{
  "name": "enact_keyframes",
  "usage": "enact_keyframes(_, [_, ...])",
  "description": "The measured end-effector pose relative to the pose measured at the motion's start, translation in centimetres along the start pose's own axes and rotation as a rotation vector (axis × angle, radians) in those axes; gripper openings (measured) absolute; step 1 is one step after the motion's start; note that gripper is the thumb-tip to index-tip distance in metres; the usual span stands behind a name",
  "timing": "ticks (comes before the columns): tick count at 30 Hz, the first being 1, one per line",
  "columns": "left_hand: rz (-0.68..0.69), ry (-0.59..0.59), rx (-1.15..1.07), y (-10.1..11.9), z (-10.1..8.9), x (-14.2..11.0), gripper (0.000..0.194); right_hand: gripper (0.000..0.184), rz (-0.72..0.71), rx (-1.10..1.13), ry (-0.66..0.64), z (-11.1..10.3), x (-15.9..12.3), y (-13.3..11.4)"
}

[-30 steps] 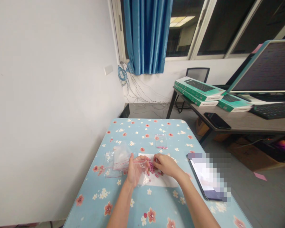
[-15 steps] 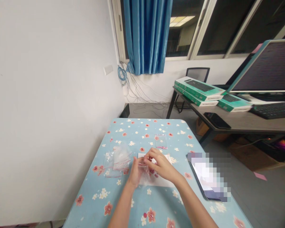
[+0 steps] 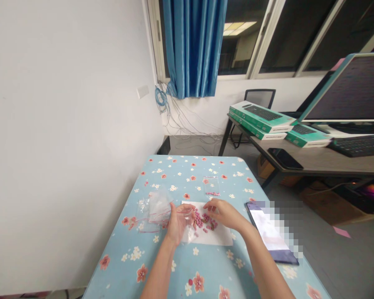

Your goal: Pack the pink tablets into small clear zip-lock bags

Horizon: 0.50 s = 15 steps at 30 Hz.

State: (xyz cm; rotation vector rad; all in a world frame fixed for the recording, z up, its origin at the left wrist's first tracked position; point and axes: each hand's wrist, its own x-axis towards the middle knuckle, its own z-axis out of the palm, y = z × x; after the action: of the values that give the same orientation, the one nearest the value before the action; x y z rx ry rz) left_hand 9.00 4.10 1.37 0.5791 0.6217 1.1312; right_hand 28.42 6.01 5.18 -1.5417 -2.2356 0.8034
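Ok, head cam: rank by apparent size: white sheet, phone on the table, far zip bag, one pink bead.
1. White paper sheet and phone: look alike, can't rank them.
2. Far zip bag.
3. Pink bead.

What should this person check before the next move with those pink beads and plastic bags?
1. Left hand holding the clear bag: ok.
2. Clear bag's mouth open: cannot tell.
3. Pink beads gathered on the white paper: ok.
4. Right hand beside the beads: ok; whether its fingers touch them: cannot tell.
5. Spare bags lying to the left of the paper: ok.
6. Small bag, with beads along its lower edge, sealed: cannot tell.
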Motion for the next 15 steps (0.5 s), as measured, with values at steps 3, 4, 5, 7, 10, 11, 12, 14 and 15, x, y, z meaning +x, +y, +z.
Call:
enact_keyframes(3, [-0.004,0.016,-0.020,0.0,-0.1,0.1,0.072,0.017,0.030,-0.048,-0.016,0.7,0.2,0.4])
enact_keyframes(4, [-0.005,0.015,-0.022,0.0,-0.1,0.1,0.072,0.015,0.037,-0.069,-0.012,0.9,0.3,0.3])
enact_keyframes(5, [-0.003,0.014,-0.021,-0.1,-0.2,0.1,0.072,0.015,0.045,-0.089,-0.009,1.1,0.4,0.1])
enact_keyframes(7, [0.000,0.016,-0.014,-0.1,-0.2,0.1,0.073,0.013,0.064,-0.123,-0.010,1.2,0.6,-0.4])
enact_keyframes(10, [0.002,0.026,-0.004,-0.1,-0.2,0.2,0.073,0.010,0.095,-0.164,-0.030,1.4,0.7,-1.2])
enact_keyframes(11, [0.004,0.025,-0.002,-0.1,-0.2,0.2,0.073,0.009,0.104,-0.177,-0.034,1.5,0.7,-1.4])
enact_keyframes(12, [0.006,0.023,-0.002,-0.1,-0.2,0.2,0.073,0.009,0.111,-0.191,-0.035,1.5,0.8,-1.6])
enact_keyframes(14, [0.009,0.019,0.002,-0.1,-0.2,0.2,0.073,0.009,0.122,-0.216,-0.033,1.7,0.8,-1.8])
enact_keyframes(15, [0.009,0.018,0.004,-0.1,-0.2,0.2,0.073,0.009,0.126,-0.229,-0.029,1.8,0.8,-1.9])
